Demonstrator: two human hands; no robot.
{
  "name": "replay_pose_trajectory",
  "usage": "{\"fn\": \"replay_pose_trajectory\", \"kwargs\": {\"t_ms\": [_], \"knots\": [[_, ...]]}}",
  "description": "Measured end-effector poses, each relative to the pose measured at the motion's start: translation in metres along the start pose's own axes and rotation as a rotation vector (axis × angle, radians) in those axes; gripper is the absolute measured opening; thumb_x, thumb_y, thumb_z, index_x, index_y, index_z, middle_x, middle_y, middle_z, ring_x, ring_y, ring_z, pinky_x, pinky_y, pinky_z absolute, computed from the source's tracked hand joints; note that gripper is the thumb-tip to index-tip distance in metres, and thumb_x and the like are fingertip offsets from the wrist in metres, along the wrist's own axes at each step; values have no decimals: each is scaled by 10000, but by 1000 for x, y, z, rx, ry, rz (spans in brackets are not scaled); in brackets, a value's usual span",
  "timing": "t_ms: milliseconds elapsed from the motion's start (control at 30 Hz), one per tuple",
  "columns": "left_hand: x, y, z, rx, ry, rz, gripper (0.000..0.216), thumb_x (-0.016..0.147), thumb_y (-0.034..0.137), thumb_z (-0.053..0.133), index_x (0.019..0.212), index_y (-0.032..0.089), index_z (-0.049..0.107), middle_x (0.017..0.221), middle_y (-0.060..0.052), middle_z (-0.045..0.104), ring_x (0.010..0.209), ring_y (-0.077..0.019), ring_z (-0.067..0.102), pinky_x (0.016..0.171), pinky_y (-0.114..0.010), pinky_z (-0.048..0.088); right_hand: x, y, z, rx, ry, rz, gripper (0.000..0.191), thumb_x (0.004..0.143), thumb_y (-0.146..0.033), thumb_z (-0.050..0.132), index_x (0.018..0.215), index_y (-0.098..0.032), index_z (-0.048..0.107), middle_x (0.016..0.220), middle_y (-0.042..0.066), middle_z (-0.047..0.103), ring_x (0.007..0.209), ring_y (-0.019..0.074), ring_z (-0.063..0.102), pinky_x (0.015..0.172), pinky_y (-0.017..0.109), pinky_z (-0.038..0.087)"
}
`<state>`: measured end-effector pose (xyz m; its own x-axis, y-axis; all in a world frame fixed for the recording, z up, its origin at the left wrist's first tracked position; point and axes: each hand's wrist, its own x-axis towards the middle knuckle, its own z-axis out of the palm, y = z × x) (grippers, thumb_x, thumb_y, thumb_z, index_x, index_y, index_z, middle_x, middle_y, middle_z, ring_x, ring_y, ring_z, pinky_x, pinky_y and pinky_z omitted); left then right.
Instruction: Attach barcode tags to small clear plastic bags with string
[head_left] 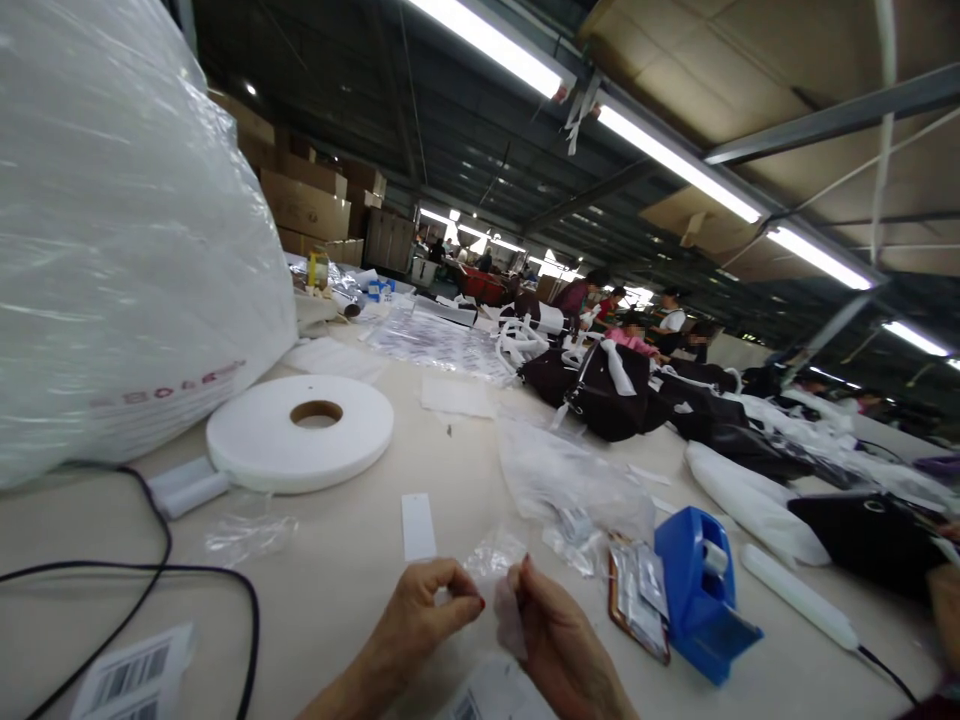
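Clear thin plastic, apparently a small bag (510,615), is pinched between the thumb and fingers of my right hand (562,645). My left hand (420,625) is beside it, thumb and forefinger closed together at the edge of the same plastic; whether anything is between those fingertips I cannot make out. Below the hands, a sheet with a barcode (476,700) shows partly through the plastic. A blank white tag (418,527) lies just beyond my left hand. Crumpled clear plastic (495,550) rests beyond my fingertips.
A blue tape dispenser (697,600) stands at right, beside silvery packets (641,590). At left are a large white tape roll (262,440), a black cable (251,600), a barcode sheet (135,675) and a bulging plastic sack (135,250). Dark bags (615,390) lie farther back; people work beyond.
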<state>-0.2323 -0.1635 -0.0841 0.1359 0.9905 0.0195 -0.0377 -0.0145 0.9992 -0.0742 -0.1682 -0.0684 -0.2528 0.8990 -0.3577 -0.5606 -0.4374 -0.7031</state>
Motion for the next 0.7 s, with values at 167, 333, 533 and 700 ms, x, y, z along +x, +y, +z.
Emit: {"fn": "replay_pose_trajectory", "kwargs": {"t_ms": [167,333,533,700], "knots": [[0,-3,5,-105,79,-132,215,594,359,594,518,163,552,463,41,485,494,-120,425,524,-251,319,1,20,-17,-72,84,-63,517,498,-612,732,802,-195,716,793,64,698,667,153,588,551,232,411],[-1,-5,7,-105,90,-136,281,604,404,611,470,166,543,475,24,510,523,-131,431,558,-262,320,7,54,-24,-293,381,-342,304,487,-435,809,677,-213,723,577,-1,641,547,127,509,529,230,370],[2,-10,6,-110,97,-156,271,584,406,617,477,166,554,456,29,506,511,-129,432,557,-260,324,16,46,-29,-310,480,-418,295,499,-436,805,610,-178,715,553,1,624,536,120,479,525,238,373],[4,-20,9,-79,93,-180,257,557,397,622,482,171,525,437,57,441,478,-109,369,502,-244,270,17,37,-32,-301,522,-453,283,532,-421,791,662,-179,723,535,-14,604,544,122,471,535,245,377]]}}
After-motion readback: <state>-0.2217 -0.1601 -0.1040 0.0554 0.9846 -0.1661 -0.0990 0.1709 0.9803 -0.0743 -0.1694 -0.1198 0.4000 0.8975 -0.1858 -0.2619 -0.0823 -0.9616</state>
